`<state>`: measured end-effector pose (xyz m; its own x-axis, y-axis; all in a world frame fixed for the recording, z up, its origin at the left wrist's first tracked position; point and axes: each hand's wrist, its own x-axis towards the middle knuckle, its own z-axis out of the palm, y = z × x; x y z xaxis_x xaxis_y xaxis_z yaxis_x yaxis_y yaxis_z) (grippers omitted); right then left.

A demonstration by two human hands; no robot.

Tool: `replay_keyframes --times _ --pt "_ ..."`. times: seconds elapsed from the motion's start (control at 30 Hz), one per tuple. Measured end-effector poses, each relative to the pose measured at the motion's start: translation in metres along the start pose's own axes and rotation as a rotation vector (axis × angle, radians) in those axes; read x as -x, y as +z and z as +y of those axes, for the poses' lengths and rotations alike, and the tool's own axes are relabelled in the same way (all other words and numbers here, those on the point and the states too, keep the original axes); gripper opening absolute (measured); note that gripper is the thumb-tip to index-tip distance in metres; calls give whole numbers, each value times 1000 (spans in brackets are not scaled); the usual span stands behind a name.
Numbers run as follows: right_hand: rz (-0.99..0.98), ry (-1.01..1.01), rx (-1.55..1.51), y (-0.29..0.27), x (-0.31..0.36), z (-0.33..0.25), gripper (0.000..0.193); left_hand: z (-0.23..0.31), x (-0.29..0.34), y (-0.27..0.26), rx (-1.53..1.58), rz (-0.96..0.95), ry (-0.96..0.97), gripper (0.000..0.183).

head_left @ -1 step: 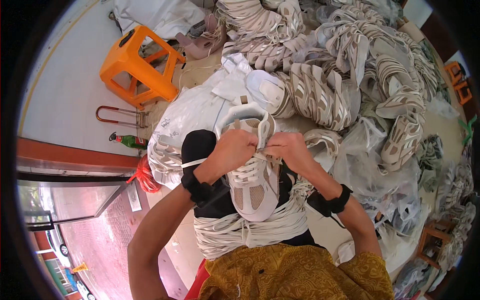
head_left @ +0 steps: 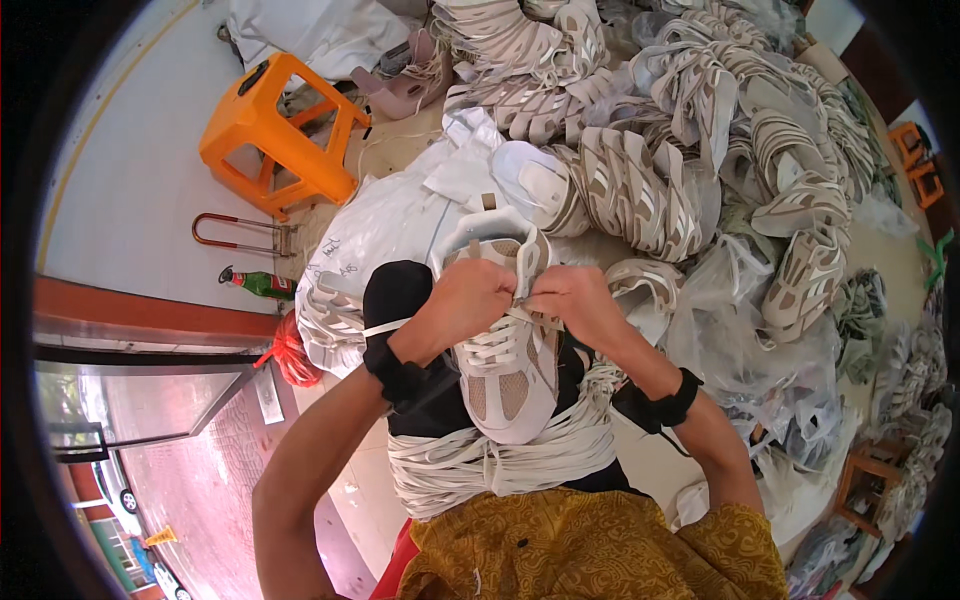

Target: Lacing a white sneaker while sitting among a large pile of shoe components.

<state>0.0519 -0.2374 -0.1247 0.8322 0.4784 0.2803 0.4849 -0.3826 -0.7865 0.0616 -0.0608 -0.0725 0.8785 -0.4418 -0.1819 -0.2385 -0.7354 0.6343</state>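
A white and beige sneaker (head_left: 508, 405) rests on my lap, toe toward me, with white lace crossed over its front. Its collar and heel tab point away. My left hand (head_left: 465, 302) is closed on the sneaker's left side, pinching the shoelace near the upper eyelets; a loose white end trails left from it. My right hand (head_left: 574, 303) pinches at the same spot from the right, fingertips close to the left ones. The lace between the fingers is mostly hidden. A thick bundle of white shoelaces (head_left: 500, 468) lies across my lap, below the toe.
Stacked beige and white shoe uppers (head_left: 640, 190) pile up ahead and to the right, beside clear plastic bags (head_left: 735, 320). A white sack (head_left: 385, 225) lies ahead. To the left are an orange stool (head_left: 280, 130), a green bottle (head_left: 262, 282) and red twine (head_left: 293, 350).
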Motion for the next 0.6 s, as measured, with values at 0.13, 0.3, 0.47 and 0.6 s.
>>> replay_keyframes --times 0.13,0.3,0.47,0.6 --pt "5 -77 245 5 -2 -5 15 0 -5 -8 -33 -186 -20 13" --pt "40 -13 -27 -16 -19 -26 45 -1 0 -10 -202 -186 110 12" --pt "-87 -20 142 -16 -27 -17 49 -20 23 -41 -573 307 475 13" --pt "-121 -44 135 -22 -32 -30 38 -27 68 -116 133 526 -204 4"
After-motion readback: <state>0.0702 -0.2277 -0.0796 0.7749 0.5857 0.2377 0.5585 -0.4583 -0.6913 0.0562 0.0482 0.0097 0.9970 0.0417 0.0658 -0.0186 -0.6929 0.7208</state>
